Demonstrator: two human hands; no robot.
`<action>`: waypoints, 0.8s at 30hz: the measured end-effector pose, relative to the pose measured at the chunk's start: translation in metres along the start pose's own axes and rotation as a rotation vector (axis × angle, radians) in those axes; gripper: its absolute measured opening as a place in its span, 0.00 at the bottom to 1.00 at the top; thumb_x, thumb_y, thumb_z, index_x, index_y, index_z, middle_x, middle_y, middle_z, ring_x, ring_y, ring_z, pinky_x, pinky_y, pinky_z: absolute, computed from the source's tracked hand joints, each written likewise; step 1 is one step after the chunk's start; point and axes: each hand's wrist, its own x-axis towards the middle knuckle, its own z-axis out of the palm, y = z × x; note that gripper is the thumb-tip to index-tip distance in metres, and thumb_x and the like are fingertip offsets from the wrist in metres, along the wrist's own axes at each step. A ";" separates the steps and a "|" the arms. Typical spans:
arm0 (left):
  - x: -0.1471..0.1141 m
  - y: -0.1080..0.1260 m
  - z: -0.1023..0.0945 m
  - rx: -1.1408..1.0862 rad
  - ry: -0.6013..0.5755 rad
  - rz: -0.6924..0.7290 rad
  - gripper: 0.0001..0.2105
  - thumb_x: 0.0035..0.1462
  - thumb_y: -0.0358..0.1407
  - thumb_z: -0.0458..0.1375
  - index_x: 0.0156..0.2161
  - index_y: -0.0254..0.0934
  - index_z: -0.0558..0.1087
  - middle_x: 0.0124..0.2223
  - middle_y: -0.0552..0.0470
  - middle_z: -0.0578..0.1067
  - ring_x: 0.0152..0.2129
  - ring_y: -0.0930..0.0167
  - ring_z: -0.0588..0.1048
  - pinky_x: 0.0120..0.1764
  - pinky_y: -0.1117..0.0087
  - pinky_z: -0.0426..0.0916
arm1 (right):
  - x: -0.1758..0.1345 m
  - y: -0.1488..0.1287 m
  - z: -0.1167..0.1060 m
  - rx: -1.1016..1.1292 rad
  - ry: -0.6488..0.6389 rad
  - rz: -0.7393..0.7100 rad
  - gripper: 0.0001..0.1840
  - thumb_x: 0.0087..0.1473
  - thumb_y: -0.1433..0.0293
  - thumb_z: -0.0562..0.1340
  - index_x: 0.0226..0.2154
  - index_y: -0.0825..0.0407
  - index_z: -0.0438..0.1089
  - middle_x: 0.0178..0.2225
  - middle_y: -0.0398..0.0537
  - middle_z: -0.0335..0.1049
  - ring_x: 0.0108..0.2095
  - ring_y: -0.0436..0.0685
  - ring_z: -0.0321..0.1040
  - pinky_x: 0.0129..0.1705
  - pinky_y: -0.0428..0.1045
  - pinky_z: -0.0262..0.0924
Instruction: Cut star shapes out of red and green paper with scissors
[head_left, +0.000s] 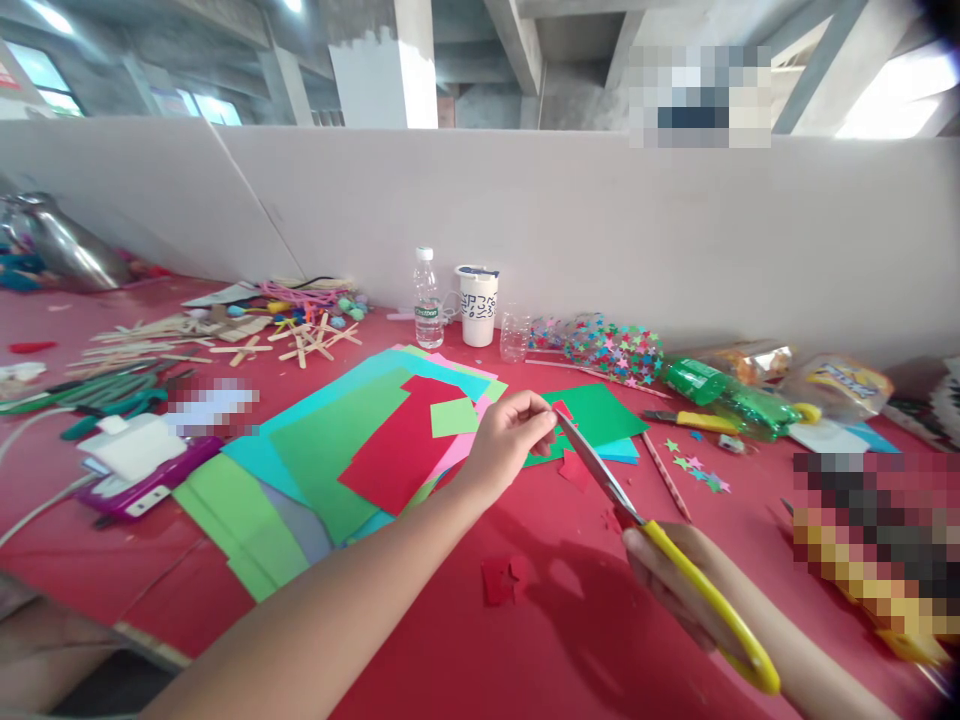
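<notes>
My left hand (511,432) is closed in a pinch on what looks like a small piece of red paper (562,408), much of it hidden by the fingers. My right hand (667,575) grips a pair of yellow-handled scissors (709,605), whose blades point up and left to my left fingertips. Below them, a red paper scrap with a star-shaped cutout (504,580) lies on the red table (450,655). Under and behind my left hand are a larger red sheet (401,450) with a light green square (452,418) on it, and a dark green sheet (604,412).
Craft sticks (311,340), a water bottle (427,305) and a white cup (478,308) stand or lie along the back. To the right are a green bottle (739,400), a yellow cutter knife (697,420) and paper stars (697,465). A purple power strip (161,480) sits left.
</notes>
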 end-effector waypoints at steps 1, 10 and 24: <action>0.000 0.001 0.001 0.000 0.009 -0.006 0.06 0.50 0.35 0.56 0.26 0.35 0.68 0.20 0.57 0.68 0.17 0.77 0.66 0.24 0.75 0.61 | 0.000 0.000 0.000 0.001 -0.002 -0.003 0.30 0.48 0.41 0.55 0.17 0.50 0.55 0.08 0.31 0.45 0.08 0.42 0.42 0.11 0.40 0.36; -0.001 0.000 0.003 -0.009 0.083 -0.031 0.05 0.48 0.35 0.57 0.26 0.36 0.67 0.21 0.57 0.69 0.17 0.76 0.67 0.24 0.74 0.62 | 0.002 0.001 0.001 0.021 -0.013 0.001 0.32 0.45 0.38 0.54 0.19 0.51 0.57 0.08 0.30 0.45 0.08 0.41 0.41 0.11 0.40 0.38; 0.001 0.000 0.001 -0.043 0.072 -0.047 0.05 0.48 0.35 0.58 0.27 0.36 0.68 0.22 0.56 0.70 0.19 0.76 0.69 0.26 0.73 0.64 | 0.000 0.001 -0.004 -0.031 -0.018 -0.019 0.34 0.44 0.36 0.52 0.21 0.52 0.60 0.13 0.32 0.48 0.11 0.43 0.46 0.13 0.40 0.42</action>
